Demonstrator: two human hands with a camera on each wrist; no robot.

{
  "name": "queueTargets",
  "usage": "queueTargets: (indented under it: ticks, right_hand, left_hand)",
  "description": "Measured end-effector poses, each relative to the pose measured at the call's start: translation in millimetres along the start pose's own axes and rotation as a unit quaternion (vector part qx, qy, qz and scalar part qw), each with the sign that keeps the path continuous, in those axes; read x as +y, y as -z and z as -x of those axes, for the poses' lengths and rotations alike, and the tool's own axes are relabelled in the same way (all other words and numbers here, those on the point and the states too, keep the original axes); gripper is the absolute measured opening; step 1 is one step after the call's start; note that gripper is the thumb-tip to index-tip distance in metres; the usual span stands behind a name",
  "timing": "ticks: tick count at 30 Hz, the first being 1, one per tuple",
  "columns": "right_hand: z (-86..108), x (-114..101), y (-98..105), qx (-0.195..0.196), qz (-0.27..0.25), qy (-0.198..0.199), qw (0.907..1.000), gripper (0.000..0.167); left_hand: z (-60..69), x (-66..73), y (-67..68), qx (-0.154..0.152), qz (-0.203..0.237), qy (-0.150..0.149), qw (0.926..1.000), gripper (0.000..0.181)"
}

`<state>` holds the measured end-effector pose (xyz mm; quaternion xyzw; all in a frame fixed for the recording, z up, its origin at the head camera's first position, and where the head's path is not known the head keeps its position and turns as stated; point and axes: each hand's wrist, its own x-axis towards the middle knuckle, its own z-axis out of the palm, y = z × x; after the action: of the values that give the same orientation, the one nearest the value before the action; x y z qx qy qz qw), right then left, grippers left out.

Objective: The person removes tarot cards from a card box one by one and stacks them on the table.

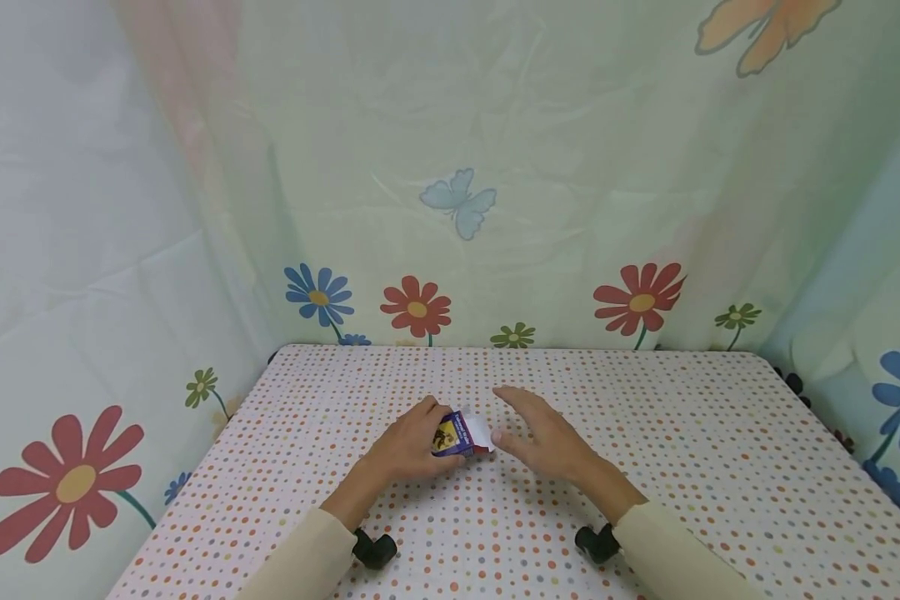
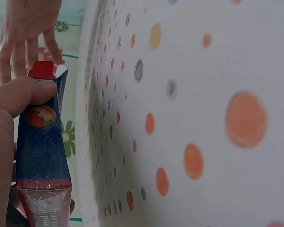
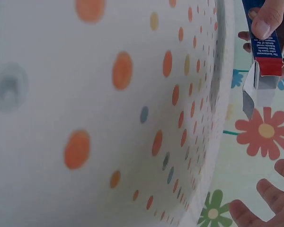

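Observation:
My left hand [image 1: 412, 442] grips a small blue and purple card box [image 1: 450, 435] with a yellow picture on its face, just above the dotted table. The thumb lies along one narrow side in the left wrist view. Clear plastic [image 2: 46, 203] shows at the end nearer that wrist. At the other end the box is open, with a white flap [image 3: 249, 92] sticking out and a red tab [image 3: 269, 66] beside it. My right hand [image 1: 543, 437] is apart from the box, facing its open end, fingers extended and holding nothing. What is inside the box cannot be seen.
A white tablecloth [image 1: 307, 392] with coloured dots covers the table. Behind it and at both sides hang pale curtains [image 1: 540, 167] printed with flowers and butterflies. Each wrist wears a black camera mount, such as the left mount [image 1: 375, 550].

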<state>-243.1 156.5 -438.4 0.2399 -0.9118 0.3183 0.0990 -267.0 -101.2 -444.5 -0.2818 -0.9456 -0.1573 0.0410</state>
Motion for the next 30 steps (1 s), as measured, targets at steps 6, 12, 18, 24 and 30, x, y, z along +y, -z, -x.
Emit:
queueTargets:
  ticks: [6,12,18,24,30]
  right_hand:
    - [6.9,-12,1,0.006,-0.011,0.023,0.9997,0.069]
    - [14.6,-25,2,0.017,-0.018,0.044,0.9987,0.068]
    - [24.1,-35,0,0.034,-0.019,0.036,0.9986,0.059]
    - [30.1,-39,-5,0.087,-0.034,0.045,0.9946,0.032]
    - [36.9,-49,-9,0.131,-0.037,0.047,0.9896,0.017]
  left_hand:
    - [9.6,11.5,1.2,0.018,0.013,-0.041,0.9989,0.07]
    - [20.6,20.3,1.0,0.047,0.032,-0.069,0.996,0.069]
    - [31.2,28.5,3.0,0.081,0.04,-0.072,0.9933,0.065]
    - [40.6,41.0,3.6,0.097,0.056,-0.078,0.9906,0.065]
    - [56.6,49.0,3.6,0.114,0.073,-0.076,0.9879,0.063]
